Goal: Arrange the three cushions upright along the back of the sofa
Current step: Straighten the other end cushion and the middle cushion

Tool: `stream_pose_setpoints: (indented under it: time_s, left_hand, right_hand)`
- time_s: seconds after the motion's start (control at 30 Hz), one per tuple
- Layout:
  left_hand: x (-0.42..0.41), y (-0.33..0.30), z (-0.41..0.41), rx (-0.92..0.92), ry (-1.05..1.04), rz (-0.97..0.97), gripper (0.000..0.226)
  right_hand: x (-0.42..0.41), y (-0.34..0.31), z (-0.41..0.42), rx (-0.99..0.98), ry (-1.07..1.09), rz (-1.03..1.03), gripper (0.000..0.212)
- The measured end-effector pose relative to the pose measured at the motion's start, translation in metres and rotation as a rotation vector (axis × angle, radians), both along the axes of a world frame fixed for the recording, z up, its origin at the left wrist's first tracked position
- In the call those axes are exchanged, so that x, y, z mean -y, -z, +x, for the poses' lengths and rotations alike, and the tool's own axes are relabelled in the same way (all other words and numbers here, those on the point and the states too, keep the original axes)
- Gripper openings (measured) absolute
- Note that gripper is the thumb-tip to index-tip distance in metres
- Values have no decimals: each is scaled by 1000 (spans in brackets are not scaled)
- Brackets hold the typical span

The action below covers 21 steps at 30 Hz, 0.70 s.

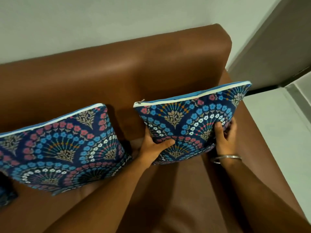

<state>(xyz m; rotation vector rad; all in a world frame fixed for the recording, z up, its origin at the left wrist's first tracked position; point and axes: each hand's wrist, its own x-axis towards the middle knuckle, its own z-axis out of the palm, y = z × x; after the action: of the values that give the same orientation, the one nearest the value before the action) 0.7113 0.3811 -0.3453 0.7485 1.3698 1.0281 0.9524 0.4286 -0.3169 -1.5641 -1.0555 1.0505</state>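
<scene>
A blue floral cushion [190, 120] stands upright at the right end of the brown sofa [117, 78], a little in front of the backrest. My left hand [154, 147] grips its lower left corner. My right hand [225, 137] holds its lower right side, a metal bangle on the wrist. A second matching cushion [64, 148] leans upright against the backrest to the left. At the far left edge a corner of a third cushion [5, 197] shows; the rest of it is out of frame.
The sofa's right armrest [249, 148] runs beside the held cushion. A pale wall [84, 22] rises behind the backrest. Light floor tiles [277, 132] and a grey door or panel [277, 47] lie to the right.
</scene>
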Motion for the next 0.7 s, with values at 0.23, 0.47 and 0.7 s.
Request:
stream_pose_setpoints:
  time_s: [0.23,0.47,0.7]
  left_hand:
    - [-18,9,34,49,80,-16,88]
    - [45,-23,-49,-220,134,56,88]
    - [243,-34,-221,-513,-268,-154,39]
  right_hand:
    - [-9,2,13,-11,89,12,74]
    - [62,-8,-66,571,-79,-3,89]
    - [146,-4,-244,317,-697,-21,83]
